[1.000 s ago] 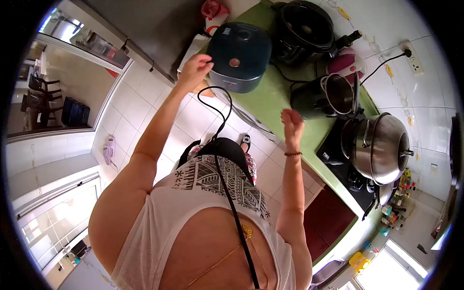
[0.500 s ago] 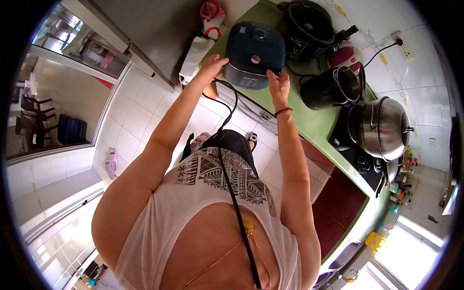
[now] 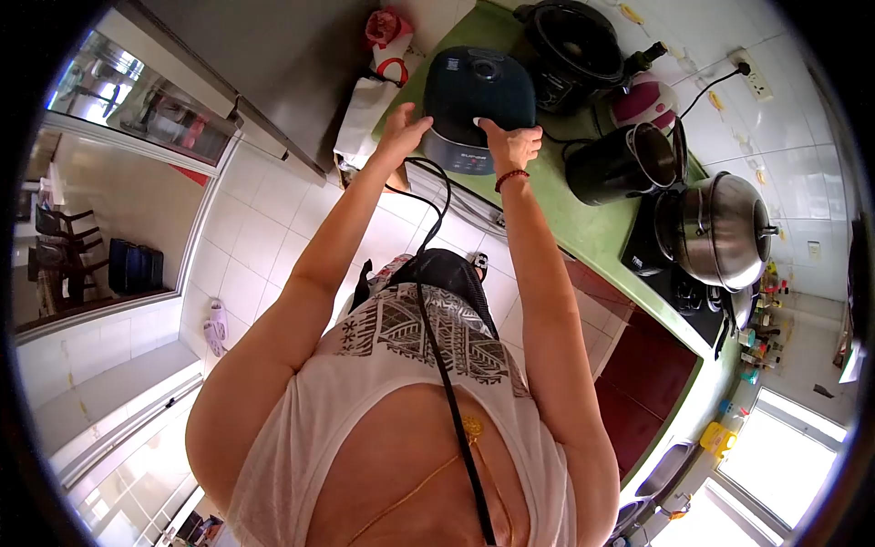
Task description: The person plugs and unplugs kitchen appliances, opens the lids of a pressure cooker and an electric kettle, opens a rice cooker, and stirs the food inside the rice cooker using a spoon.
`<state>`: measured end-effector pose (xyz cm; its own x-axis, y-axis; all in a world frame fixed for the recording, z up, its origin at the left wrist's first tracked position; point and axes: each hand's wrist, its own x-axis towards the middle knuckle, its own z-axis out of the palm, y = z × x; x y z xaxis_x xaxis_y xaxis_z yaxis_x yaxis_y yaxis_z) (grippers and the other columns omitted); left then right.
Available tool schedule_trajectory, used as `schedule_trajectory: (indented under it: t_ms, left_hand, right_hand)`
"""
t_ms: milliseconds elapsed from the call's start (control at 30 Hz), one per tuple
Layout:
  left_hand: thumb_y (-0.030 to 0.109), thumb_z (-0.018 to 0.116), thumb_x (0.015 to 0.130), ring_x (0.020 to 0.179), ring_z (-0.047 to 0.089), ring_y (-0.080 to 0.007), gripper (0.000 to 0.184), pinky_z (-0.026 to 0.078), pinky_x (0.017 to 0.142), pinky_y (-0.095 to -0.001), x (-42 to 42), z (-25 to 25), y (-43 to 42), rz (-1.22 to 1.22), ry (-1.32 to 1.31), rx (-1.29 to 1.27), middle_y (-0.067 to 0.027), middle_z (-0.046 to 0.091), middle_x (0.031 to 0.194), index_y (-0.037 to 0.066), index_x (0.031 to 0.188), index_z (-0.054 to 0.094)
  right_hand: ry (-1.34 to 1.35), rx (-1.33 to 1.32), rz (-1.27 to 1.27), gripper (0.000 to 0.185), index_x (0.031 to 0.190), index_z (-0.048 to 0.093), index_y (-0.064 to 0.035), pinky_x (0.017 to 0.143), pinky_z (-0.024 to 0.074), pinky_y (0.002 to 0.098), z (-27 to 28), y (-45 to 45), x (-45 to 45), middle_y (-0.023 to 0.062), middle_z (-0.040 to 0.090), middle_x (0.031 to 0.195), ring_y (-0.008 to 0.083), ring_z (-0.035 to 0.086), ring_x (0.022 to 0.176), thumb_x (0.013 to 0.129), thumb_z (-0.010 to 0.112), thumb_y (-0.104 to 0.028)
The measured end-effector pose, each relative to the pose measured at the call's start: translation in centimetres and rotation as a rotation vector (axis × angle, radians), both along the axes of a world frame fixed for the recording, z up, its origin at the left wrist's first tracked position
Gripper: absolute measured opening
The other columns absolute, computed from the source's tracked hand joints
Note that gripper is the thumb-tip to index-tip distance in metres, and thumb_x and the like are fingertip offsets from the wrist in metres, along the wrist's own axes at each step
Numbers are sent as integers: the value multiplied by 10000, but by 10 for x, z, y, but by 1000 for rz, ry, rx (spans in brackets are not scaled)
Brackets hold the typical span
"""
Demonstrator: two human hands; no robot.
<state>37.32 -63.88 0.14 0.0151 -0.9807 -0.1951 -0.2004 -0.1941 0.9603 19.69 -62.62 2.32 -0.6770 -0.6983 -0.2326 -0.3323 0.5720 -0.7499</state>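
A dark teal rice cooker (image 3: 481, 89) with a grey front band stands on the green counter (image 3: 597, 223). At its left front corner is my left hand (image 3: 402, 137), fingers apart, the thumb pointing to the cooker's side; whether it touches is hard to tell. My right hand (image 3: 513, 146) is on the right front corner, thumb over the lid's edge and fingers curled against the side. The lid is closed. A black cord (image 3: 436, 214) loops in front of the counter, below the cooker.
Behind the cooker stands a black slow cooker (image 3: 570, 46). To the right are a dark pot (image 3: 612, 169), a pink and white appliance (image 3: 645, 102) and a domed steel pot (image 3: 725, 228) on the stove. A white bag (image 3: 366, 118) lies left of the cooker.
Both hands have come to the rice cooker; the right moved up and left from beside the counter edge, and its thumb now lies on the lid. The cooker appears farther right than at first.
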Motion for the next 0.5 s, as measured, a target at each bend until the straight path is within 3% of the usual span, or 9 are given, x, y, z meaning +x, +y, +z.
schedule_trajectory:
  t_ms: [67,167,267,300,333,433,500]
  left_hand:
    - [270,610,737,992,472,-272,580,412,803,-334,3,-7,-5,9,-279,-180,-190,443,1121,-25,1181,379]
    - [350,575,777,1026,440,-257,588,407,807,-305,4,-9,-7,-47,-470,-371,-179,381,1190,31,1219,353]
    - [367,571,778,1076,402,-285,597,381,855,-330,1,3,-6,-140,-491,-413,-198,338,1223,26,1218,354]
    - [383,565,780,1139,354,-302,615,337,918,-341,3,7,-7,-171,-511,-426,-200,304,1260,27,1231,343]
    - [383,565,780,1139,354,-302,615,337,918,-341,3,9,-9,-169,-510,-424,-200,304,1260,27,1231,343]
    - [377,626,723,1079,375,-369,659,340,893,-404,8,19,-7,-139,-480,-567,-228,372,1171,-8,1190,366]
    - [398,655,691,1085,372,-366,724,332,899,-418,12,32,-7,-340,-602,-721,-226,343,1204,29,1229,341]
  right_hand:
    - [-7,9,-36,1067,1223,165,35,905,331,424,5,-3,2,179,294,1189,318,264,1148,438,773,-357]
    - [77,-12,3,1073,1242,154,22,922,314,435,1,-10,1,168,272,1227,308,243,1172,438,773,-328]
    - [-55,89,47,1076,1254,147,33,940,297,427,21,-10,-4,169,241,1266,304,216,1199,458,760,-349]
    - [-52,7,43,1116,1262,139,56,951,287,416,17,-10,-8,187,228,1278,315,225,1200,478,759,-440]
    - [-51,8,44,1116,1262,139,56,951,287,416,11,-13,-14,187,228,1278,315,225,1200,478,759,-440]
    - [-259,-283,6,1128,1240,183,102,945,300,396,6,-17,-32,243,330,1207,336,341,1133,520,697,-598]
    - [-531,-356,-73,991,1230,223,83,920,309,385,3,-12,-49,217,359,1193,288,374,1102,598,678,-530]
